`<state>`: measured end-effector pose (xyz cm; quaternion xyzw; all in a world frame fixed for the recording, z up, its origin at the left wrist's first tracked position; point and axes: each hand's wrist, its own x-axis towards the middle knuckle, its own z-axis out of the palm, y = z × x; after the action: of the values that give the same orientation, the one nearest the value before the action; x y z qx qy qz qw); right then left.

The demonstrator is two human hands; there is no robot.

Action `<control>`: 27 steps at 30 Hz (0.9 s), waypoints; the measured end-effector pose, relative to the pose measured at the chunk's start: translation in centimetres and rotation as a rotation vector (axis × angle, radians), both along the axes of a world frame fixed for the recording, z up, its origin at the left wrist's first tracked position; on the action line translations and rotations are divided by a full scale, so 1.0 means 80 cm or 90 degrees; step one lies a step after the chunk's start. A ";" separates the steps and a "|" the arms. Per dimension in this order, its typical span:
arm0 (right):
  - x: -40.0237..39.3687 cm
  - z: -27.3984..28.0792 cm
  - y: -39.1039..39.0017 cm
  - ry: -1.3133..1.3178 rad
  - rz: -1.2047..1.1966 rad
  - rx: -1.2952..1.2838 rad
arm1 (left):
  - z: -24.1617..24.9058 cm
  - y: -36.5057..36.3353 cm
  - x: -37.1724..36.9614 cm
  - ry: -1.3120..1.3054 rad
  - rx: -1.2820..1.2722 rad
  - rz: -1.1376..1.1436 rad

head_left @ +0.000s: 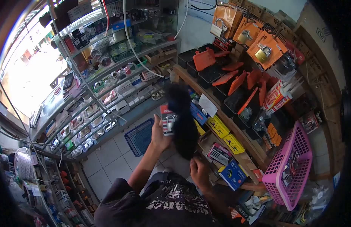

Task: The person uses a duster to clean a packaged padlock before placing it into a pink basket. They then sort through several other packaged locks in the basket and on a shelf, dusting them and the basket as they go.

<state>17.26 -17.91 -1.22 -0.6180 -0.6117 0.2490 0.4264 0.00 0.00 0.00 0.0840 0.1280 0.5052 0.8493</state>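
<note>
A packaged padlock (168, 124) on a red and white card is held in my left hand (159, 134), near the middle of the view. Beside it, a black fluffy duster (184, 130) stands upright and hides part of the card. My right hand (198, 170) is closed round the lower end of the duster, where its handle is hidden by the fingers.
A blue basket (139, 138) lies on the tiled floor. Glass shelves (118, 56) with small goods stand at the left. To the right are a wooden shelf with orange-lidded boxes (236, 83), hanging padlocks (263, 54) and a pink basket (293, 166).
</note>
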 end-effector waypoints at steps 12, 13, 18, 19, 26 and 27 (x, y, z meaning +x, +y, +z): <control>-0.001 0.042 0.020 0.072 -0.013 -0.033 | 0.022 -0.041 0.032 -0.008 -0.059 -0.034; -0.005 0.036 0.018 0.073 -0.013 -0.030 | 0.025 -0.035 0.027 -0.028 -0.037 -0.035; -0.030 0.024 -0.011 0.056 0.107 -0.029 | -0.001 -0.012 0.004 -0.107 0.059 0.019; -0.033 0.027 -0.012 0.082 0.098 -0.062 | -0.007 -0.013 0.001 -0.120 0.069 0.023; -0.045 0.046 0.014 0.068 0.116 -0.015 | 0.035 -0.034 0.014 -0.118 0.050 0.150; -0.046 0.040 0.013 0.043 0.129 0.005 | 0.047 -0.029 0.005 -0.119 0.054 0.150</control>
<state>13.55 -16.84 2.00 -0.5426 -0.6575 0.3088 0.4218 0.42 -2.35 3.78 0.0566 0.0360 0.6120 0.7880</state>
